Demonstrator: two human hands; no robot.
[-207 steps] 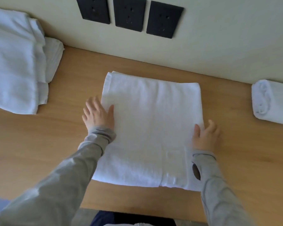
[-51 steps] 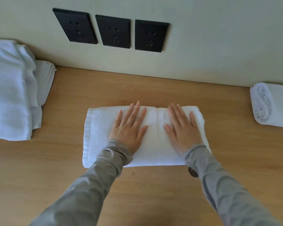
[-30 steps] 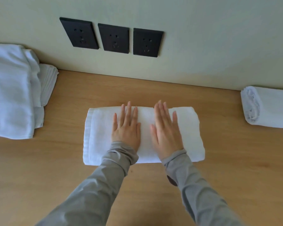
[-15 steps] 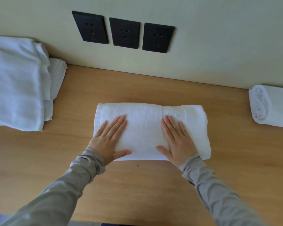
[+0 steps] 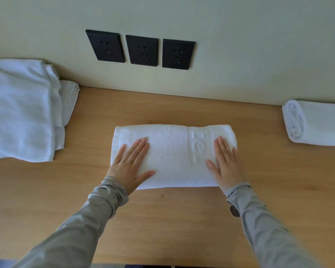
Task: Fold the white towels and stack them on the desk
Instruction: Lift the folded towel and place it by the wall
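Smoothing looked to be the step in hand. It would go best with even, flat pressure worked outward, keeping the layers square. On the wooden desk (image 5: 172,219), the left hand (image 5: 129,167) and right hand (image 5: 225,163) lay palms down with fingers straight. They pressed the folded white towel (image 5: 172,157) near each end and gripped nothing. Farther back sat a loose towel pile (image 5: 21,111) at left and a rolled towel (image 5: 315,124) at right, below three black sockets (image 5: 141,50).

White towel (image 5: 170,155), tan desk (image 5: 172,219), black sockets (image 5: 141,50).

Left hand (image 5: 128,167), right hand (image 5: 226,165) — slid apart along towel (image 5: 170,151).
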